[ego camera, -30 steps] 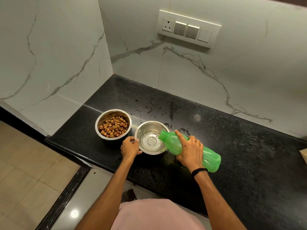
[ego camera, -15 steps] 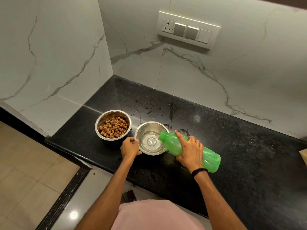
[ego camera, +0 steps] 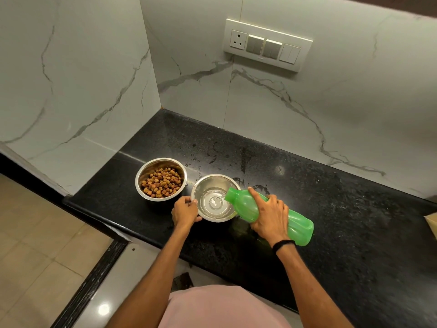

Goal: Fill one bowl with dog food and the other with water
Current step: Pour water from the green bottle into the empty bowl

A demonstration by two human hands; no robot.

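Note:
Two steel bowls stand side by side near the front edge of the black counter. The left bowl [ego camera: 142, 176] holds brown dog food [ego camera: 162, 182]. The right bowl [ego camera: 208, 179] has clear water in its bottom. My left hand [ego camera: 185, 211] grips the right bowl's near-left rim. My right hand [ego camera: 270, 216] holds a green plastic bottle [ego camera: 298, 224] tilted down to the left, its open mouth over the right bowl's rim, and a thin stream of water runs into the bowl.
The black counter [ego camera: 331, 209] is wet with drops and streaks behind the bowls. Marble walls close it off at the back and left, with a switch panel [ego camera: 267, 45] high up. Its left end drops to a tiled floor [ego camera: 35, 245].
The bottle stays tilted over the right bowl and the water in it has risen a little. Both hands keep their places.

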